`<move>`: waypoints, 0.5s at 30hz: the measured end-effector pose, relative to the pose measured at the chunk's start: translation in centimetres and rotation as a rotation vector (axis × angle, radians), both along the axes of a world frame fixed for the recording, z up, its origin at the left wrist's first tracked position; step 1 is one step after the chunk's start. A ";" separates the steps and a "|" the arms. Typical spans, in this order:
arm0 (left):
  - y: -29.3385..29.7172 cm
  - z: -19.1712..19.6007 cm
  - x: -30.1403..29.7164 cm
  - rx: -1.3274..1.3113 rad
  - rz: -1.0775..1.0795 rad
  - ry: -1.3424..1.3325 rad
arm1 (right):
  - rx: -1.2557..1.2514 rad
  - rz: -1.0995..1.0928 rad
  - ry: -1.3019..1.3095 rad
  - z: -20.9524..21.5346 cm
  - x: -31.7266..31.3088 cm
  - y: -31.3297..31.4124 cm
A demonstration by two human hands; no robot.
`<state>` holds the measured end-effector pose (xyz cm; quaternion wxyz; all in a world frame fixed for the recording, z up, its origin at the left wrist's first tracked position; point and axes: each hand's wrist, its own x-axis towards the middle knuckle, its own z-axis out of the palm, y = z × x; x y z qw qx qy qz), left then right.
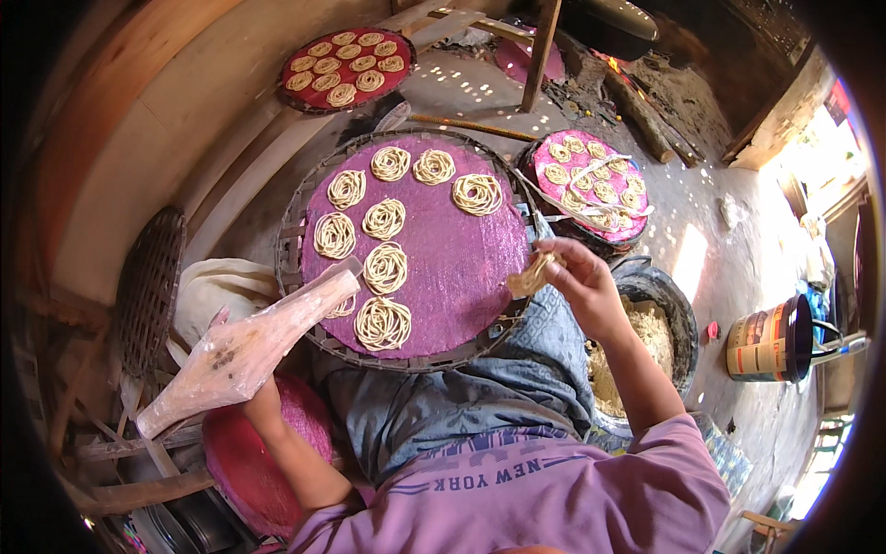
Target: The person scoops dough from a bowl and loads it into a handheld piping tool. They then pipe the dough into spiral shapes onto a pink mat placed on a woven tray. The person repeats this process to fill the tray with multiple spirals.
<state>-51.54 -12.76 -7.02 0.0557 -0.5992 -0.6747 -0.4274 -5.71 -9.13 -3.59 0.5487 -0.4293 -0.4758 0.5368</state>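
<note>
In my left hand [262, 395] is a cone-shaped plastic piping bag [242, 355] filled with pale dough, its narrow end pointing up and right over the tray. The bag hides most of the fingers. My right hand [583, 284] pinches a small yellowish-brown dough piece [533, 275] at the tray's right edge. Across my lap lies a round woven tray [292, 231] covered with purple cloth [452, 277]. Several pale dough coils [384, 269] sit on its left side and along the far edge. One coil is partly covered by the bag's tip.
A red-covered tray [334, 44] of coils stands far left; a smaller pink-covered one [565, 196] is at right. Beside my right arm is a basin of crumbly dough [646, 337]. A black-and-tan bucket [770, 339] stands farther right. Firewood [637, 115] burns at the back.
</note>
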 end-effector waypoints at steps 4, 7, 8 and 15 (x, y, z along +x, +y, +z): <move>0.3 0.1 0.6 0.001 0.010 -0.043 | 0.325 0.221 -0.574 -0.6 -0.4 -1.4; 0.6 -0.2 0.9 0.024 0.018 -0.015 | 0.298 0.054 -0.499 -1.1 -1.6 -1.2; 0.7 -0.2 1.0 0.028 0.013 0.002 | 0.098 0.010 -0.172 -1.1 -1.3 -1.1; 1.3 1.3 2.0 0.004 -0.082 -0.075 | -0.254 -0.136 0.748 -2.3 10.1 -4.8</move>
